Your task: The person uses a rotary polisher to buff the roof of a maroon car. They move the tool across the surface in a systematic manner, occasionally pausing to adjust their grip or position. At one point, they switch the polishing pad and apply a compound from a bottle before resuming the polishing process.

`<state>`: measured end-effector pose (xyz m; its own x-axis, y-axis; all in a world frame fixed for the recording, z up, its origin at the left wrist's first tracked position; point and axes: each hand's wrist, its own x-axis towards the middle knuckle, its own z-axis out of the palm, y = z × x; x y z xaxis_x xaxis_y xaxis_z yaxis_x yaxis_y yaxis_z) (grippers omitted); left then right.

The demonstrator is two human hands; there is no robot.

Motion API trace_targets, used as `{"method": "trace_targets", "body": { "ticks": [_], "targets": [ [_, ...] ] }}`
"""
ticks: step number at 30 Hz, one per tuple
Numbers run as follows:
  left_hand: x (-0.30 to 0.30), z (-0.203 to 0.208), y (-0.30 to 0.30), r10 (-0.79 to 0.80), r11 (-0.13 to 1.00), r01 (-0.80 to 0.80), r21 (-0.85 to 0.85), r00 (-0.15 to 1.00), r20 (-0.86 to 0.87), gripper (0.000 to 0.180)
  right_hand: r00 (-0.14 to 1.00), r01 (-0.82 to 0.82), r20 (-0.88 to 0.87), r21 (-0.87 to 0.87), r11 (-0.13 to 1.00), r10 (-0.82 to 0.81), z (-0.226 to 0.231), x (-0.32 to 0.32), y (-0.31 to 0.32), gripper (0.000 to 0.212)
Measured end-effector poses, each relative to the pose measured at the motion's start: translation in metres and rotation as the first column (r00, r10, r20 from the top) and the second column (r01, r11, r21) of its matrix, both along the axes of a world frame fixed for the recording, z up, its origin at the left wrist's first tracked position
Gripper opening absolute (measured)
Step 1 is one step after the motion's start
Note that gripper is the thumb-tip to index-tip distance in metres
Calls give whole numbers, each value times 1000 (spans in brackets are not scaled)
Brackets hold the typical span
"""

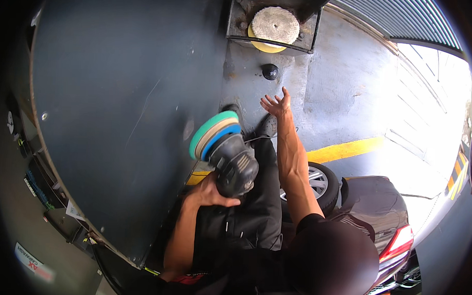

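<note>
My left hand (209, 192) is wrapped round the body of a dark polisher (234, 165), low on the left. The polisher is tilted, with its green foam pad (201, 135) facing up and to the left. A tan layer and a blue backing lie behind that pad. My right arm stretches forward over the floor, and its hand (277, 105) is held open with the fingers spread and nothing in them. Just beyond those fingertips is a small black rounded object (270, 71); its kind cannot be made out from above.
A white wool pad (275, 26) and a yellow pad (267, 47) lie in a dark metal-framed rack (309, 46) at the far side. A large grey panel (108, 91) fills the left. At the right stands a dark car (372, 201), beside a wheel (325, 187).
</note>
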<state>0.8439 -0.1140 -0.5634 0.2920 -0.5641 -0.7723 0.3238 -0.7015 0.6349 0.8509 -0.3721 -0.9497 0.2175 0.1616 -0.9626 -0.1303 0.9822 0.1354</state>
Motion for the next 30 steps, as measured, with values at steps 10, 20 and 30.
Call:
{"method": "trace_targets", "body": {
  "ticks": [10, 20, 30],
  "targets": [
    [-21, 25, 24, 64, 983, -86, 165, 989, 132, 99, 966, 189, 154, 127, 974, -207, -99, 89, -1, 67],
    [-80, 165, 34, 201, 966, -121, -230, 908, 368, 84, 813, -318, 394, -316, 894, 428, 218, -90, -5, 68],
    [-154, 316, 117, 587, 807, -347, -478, 565, 580, 73, 775, -138, 608, -107, 985, 174, 449, -85, 48, 78]
  ]
}}
